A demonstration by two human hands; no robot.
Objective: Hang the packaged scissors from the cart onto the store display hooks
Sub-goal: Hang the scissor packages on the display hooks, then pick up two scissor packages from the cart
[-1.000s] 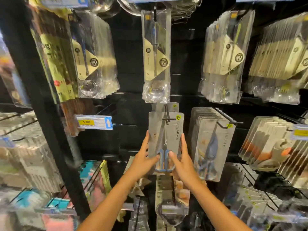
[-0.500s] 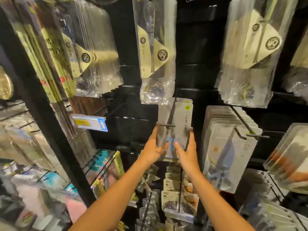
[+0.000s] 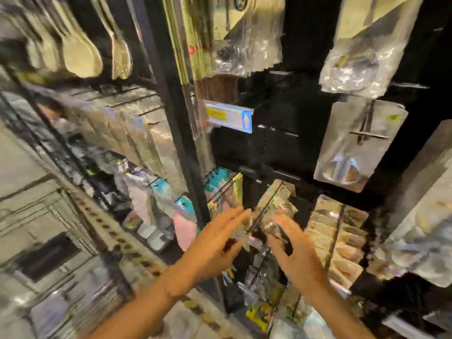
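The picture is blurred by motion. A grey packaged scissors [image 3: 352, 152] with blue handles hangs on a black display hook [image 3: 368, 135] at the upper right, with no hand on it. My left hand [image 3: 217, 238] and my right hand [image 3: 296, 250] are lower, in front of the bottom rows of packets. Both have their fingers spread and hold nothing. The cart is out of view.
A black upright post [image 3: 176, 133] splits the display. A price tag [image 3: 228, 116] sticks out beside it. Clear-wrapped utensils [image 3: 359, 69] hang above, wooden spoons [image 3: 80, 52] at the upper left, and shiny packets [image 3: 337, 236] below the scissors.
Both hands let go of the scissors package, which now hangs on its hook, and dropped down and back. The view swung left and down.
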